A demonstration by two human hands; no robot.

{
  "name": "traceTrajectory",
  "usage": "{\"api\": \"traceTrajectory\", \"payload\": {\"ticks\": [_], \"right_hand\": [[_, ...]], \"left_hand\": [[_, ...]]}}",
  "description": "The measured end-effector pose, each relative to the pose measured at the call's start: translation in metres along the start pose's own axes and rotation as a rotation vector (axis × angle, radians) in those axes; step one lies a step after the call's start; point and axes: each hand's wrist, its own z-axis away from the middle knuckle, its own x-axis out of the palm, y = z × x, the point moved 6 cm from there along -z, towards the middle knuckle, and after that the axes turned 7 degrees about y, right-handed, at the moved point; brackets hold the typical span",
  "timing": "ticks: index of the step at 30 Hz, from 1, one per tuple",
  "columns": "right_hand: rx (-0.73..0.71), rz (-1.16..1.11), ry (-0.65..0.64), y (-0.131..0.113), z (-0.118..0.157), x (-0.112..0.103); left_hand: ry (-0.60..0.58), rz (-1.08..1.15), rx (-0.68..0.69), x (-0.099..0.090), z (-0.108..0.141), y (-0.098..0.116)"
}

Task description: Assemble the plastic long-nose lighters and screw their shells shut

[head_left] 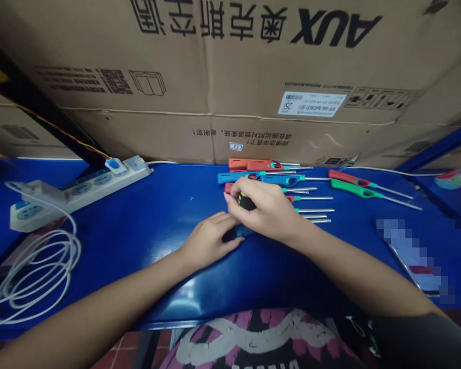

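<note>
Partly within hands (213,240) (267,209): blue handle (246,232).

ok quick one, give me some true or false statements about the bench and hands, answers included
1. The green lighter lies nearer the person than the red lighter beside it. True.
2. The right hand grips the green lighter. False: it holds a black-and-yellow handle.
3. The large lettering on the cardboard is upside down. True.
4. The power strip has nothing plugged in. False: a plug sits near its far end.
</note>
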Motion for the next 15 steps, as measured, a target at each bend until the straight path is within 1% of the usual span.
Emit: {"api": "traceTrajectory", "payload": {"ticks": [3,6,11,15], "right_hand": [[-0.005,-0.001,0.048,0.002,-0.001,-0.001],[-0.040,0.005,0.050,0.002,0.000,-0.002],[-0.079,0.124,0.020,-0.003,0.007,-0.003],[-0.084,0.193,0.044,-0.005,0.010,-0.003]], "left_hand": [[-0.014,0.030,-0.026,0.002,0.001,-0.002],[-0.018,0.042,-0.022,0.002,0.002,-0.003],[0.003,0.047,-0.007,0.003,0.004,-0.005],[0.019,0.050,0.008,0.004,0.004,-0.006]]}}
